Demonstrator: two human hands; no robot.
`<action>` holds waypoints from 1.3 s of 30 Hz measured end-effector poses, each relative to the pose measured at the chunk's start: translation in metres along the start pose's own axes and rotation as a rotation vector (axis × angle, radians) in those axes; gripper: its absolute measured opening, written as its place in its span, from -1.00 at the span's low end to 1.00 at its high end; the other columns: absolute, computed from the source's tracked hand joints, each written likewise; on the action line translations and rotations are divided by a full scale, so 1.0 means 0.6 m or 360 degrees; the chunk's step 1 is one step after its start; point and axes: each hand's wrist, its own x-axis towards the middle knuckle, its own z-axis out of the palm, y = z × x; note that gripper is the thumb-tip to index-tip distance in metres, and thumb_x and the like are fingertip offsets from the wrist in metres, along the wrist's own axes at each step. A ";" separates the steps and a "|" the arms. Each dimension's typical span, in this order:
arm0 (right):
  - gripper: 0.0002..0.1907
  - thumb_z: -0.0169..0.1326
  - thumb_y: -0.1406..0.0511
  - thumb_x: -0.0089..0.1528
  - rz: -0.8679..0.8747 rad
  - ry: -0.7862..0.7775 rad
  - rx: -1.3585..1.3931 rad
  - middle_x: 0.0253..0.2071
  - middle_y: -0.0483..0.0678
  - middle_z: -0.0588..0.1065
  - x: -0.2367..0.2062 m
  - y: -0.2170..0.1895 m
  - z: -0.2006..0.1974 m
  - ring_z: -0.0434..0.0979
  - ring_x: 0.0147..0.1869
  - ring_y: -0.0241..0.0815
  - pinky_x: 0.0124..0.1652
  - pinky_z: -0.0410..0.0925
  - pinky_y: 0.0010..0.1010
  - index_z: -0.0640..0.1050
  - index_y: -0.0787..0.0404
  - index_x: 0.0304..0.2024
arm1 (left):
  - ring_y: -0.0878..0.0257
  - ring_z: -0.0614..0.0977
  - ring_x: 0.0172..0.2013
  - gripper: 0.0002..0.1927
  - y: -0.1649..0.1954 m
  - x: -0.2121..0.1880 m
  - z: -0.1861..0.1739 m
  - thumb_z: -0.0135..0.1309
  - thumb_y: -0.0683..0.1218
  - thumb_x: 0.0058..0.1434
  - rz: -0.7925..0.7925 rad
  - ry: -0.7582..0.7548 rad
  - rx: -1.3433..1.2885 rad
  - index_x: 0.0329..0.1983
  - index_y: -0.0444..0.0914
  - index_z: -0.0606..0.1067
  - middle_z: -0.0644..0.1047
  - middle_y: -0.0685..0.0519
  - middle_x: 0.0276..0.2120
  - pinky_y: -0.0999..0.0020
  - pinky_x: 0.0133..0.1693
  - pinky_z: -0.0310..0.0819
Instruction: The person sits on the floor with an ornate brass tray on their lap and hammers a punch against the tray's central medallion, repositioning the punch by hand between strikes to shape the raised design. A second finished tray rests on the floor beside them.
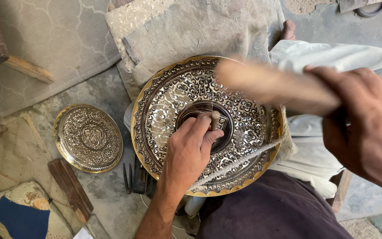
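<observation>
A large round engraved brass plate (164,102) with a gilt rim rests tilted in front of me. My left hand (189,150) lies on its lower middle and grips a small metal chisel (215,119), whose tip stands upright on the plate's dark centre ring. My right hand (368,128) is raised at the right and holds a wooden mallet (275,84), blurred by motion, above the plate's upper right part.
A smaller engraved plate (88,137) lies on the floor at the left. A wooden stick (70,189) and dark metal tools (133,178) lie beside it. A grey cloth (191,26) sits behind the large plate. A patterned cushion (23,208) is at the lower left.
</observation>
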 end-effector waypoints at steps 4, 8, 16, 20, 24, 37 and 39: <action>-0.26 0.13 0.45 0.08 0.0011 -0.0123 -0.0092 -0.16 0.10 0.56 0.003 0.008 0.008 0.61 -0.19 0.04 -0.11 0.49 -0.11 0.38 0.10 0.35 | 0.13 0.72 -0.31 -0.76 0.002 0.008 0.000 0.20 -0.13 0.31 -0.0002 -0.0020 0.0009 -0.02 -0.27 0.46 0.56 -0.01 -0.31 0.25 -0.38 0.60; -0.33 0.11 0.35 0.15 0.0373 -0.0157 0.0817 -0.06 0.07 0.53 0.006 0.011 0.005 0.61 -0.12 -0.06 -0.13 0.49 -0.20 0.33 0.15 0.34 | 0.11 0.68 -0.39 -0.72 0.003 0.011 -0.001 0.19 -0.07 0.31 -0.0049 -0.0003 0.0063 0.04 -0.24 0.50 0.56 -0.02 -0.37 0.19 -0.42 0.54; -0.33 0.05 0.40 0.15 0.0247 -0.0142 0.0518 -0.17 0.06 0.55 0.020 -0.010 -0.011 0.62 -0.17 -0.06 -0.14 0.47 -0.17 0.40 0.12 0.36 | 0.06 0.71 -0.29 -0.76 0.008 0.006 -0.005 0.15 -0.11 0.35 -0.0006 -0.0010 -0.0041 0.04 -0.26 0.47 0.56 -0.05 -0.28 0.20 -0.35 0.57; -0.30 0.15 0.41 0.04 -0.0153 -0.0066 -0.0333 -0.16 -0.01 0.58 0.011 0.017 -0.005 0.62 -0.11 -0.03 -0.10 0.45 -0.14 0.48 -0.02 0.27 | 0.01 0.68 -0.35 -0.69 0.009 0.019 -0.002 0.23 -0.12 0.25 0.0030 -0.0015 0.0097 0.02 -0.27 0.49 0.54 -0.06 -0.35 0.13 -0.39 0.51; -0.34 0.21 0.36 0.15 0.0356 -0.0269 0.0382 -0.17 0.09 0.55 0.010 0.035 0.003 0.62 -0.24 -0.02 -0.24 0.47 -0.15 0.31 0.26 0.29 | 0.05 0.67 -0.34 -0.71 0.009 0.018 0.002 0.20 -0.13 0.32 0.0025 0.0011 0.0047 0.06 -0.28 0.46 0.53 -0.05 -0.32 0.15 -0.37 0.54; -0.42 0.15 0.40 0.12 0.0184 -0.0009 0.0590 -0.10 0.08 0.55 0.028 -0.021 -0.014 0.62 -0.14 0.01 -0.18 0.48 -0.17 0.29 0.28 0.17 | 0.04 0.62 -0.38 -0.67 0.006 0.012 -0.014 0.23 -0.11 0.30 0.0023 -0.0003 0.0067 0.09 -0.24 0.47 0.50 -0.04 -0.36 0.13 -0.37 0.50; -0.45 0.15 0.43 0.13 0.0160 -0.0049 0.0513 -0.10 0.05 0.56 0.029 -0.023 -0.016 0.62 -0.14 -0.01 -0.15 0.47 -0.19 0.30 0.26 0.16 | 0.04 0.62 -0.38 -0.68 0.001 0.011 -0.015 0.24 -0.11 0.30 0.0030 0.0001 0.0077 0.07 -0.25 0.47 0.50 -0.04 -0.36 0.12 -0.37 0.50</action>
